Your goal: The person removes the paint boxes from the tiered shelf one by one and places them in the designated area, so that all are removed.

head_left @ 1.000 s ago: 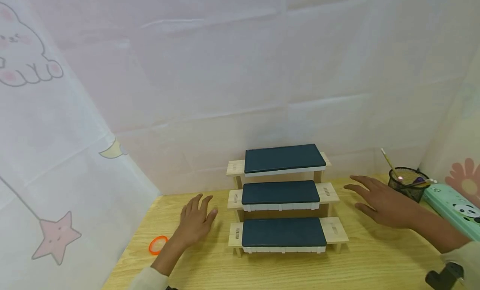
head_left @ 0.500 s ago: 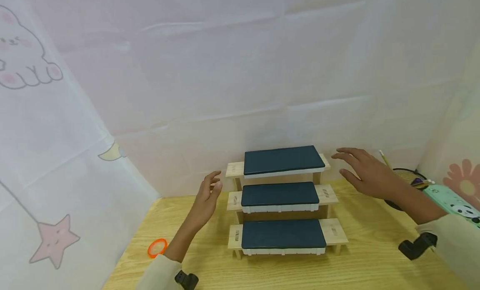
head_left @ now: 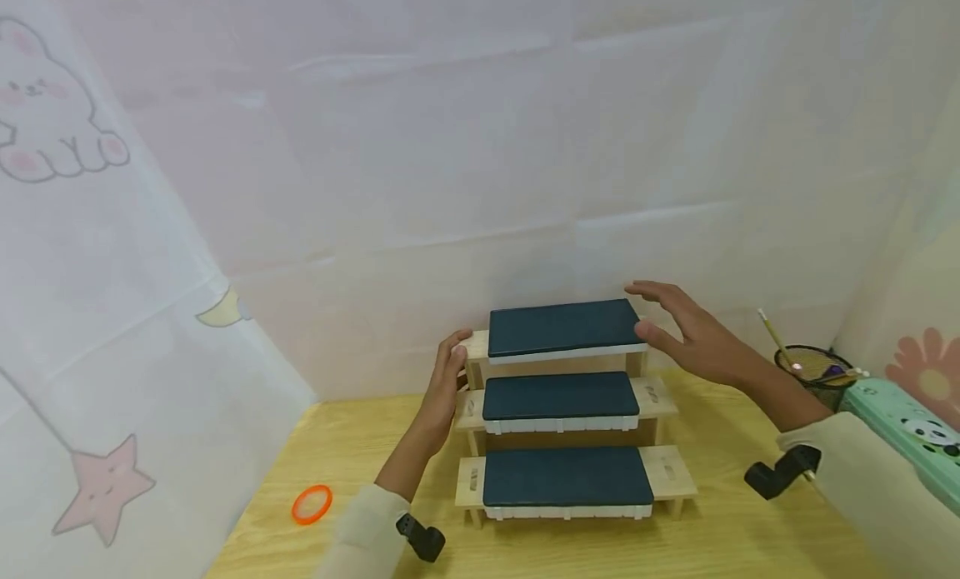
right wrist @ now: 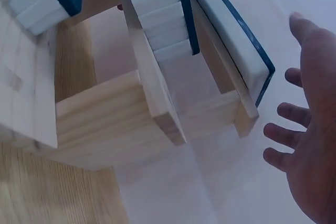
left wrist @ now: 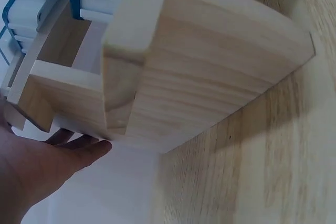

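A stepped wooden rack [head_left: 665, 471] stands mid-table with three levels. White boxes with dark blue lids rest on it: a top box [head_left: 562, 325], a middle box [head_left: 558, 396] and a bottom box [head_left: 566, 477]. My left hand [head_left: 438, 396] is against the left end of the top shelf; in the left wrist view its fingers [left wrist: 86, 153] extend along the rack's side, the thumb mostly out of sight. By the right end of the top box is my right hand [head_left: 693, 337], thumb and fingers spread. In the right wrist view a gap shows between its fingers [right wrist: 283, 135] and that box.
An orange ring [head_left: 312, 504] lies on the table [head_left: 360, 429] at left. At right stand a black mesh pencil cup [head_left: 821, 377] with several items and a green panda pencil case [head_left: 911, 433]. A pale printed cloth [head_left: 450, 146] hangs close behind the rack.
My left hand has moved up and right to the rack's top left end. My right hand has moved up and left to the top box. The rack and boxes have stayed in place.
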A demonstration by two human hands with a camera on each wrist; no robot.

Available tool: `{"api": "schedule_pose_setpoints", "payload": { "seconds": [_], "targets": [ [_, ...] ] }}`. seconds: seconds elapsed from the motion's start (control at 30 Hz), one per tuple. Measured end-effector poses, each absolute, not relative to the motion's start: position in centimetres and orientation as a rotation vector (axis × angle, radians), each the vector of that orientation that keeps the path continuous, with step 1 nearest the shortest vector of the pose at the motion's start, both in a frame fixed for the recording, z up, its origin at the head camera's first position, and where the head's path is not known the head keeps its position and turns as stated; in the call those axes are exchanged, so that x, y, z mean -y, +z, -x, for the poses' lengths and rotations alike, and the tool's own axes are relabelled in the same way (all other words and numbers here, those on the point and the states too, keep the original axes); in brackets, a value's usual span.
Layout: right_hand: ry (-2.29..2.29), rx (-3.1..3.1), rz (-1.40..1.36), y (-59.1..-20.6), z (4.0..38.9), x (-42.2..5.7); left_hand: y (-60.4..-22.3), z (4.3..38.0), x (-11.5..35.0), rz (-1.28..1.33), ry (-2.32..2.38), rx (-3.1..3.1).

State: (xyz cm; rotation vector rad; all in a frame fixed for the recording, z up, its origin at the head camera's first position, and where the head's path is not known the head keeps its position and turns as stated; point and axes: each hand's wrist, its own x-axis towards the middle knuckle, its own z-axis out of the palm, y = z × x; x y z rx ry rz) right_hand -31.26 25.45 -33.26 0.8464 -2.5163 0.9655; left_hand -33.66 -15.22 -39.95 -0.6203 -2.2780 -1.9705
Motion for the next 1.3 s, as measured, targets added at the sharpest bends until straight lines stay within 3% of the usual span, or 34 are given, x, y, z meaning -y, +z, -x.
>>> {"api": "schedule_pose_setpoints", "payload": {
  "seconds": [0.6, 1.3],
  "targets": [
    [0.937, 2.636, -0.825, -34.2, 33.6, -22.1, -40.6, 33.8, 15.2, 0.511, -1.894, 2.221],
    [0.875, 2.548, -0.915, -34.3, 33.7, -22.2, -40.3, 33.4, 14.7, 0.509, -1.835, 2.227]
  ]
}}
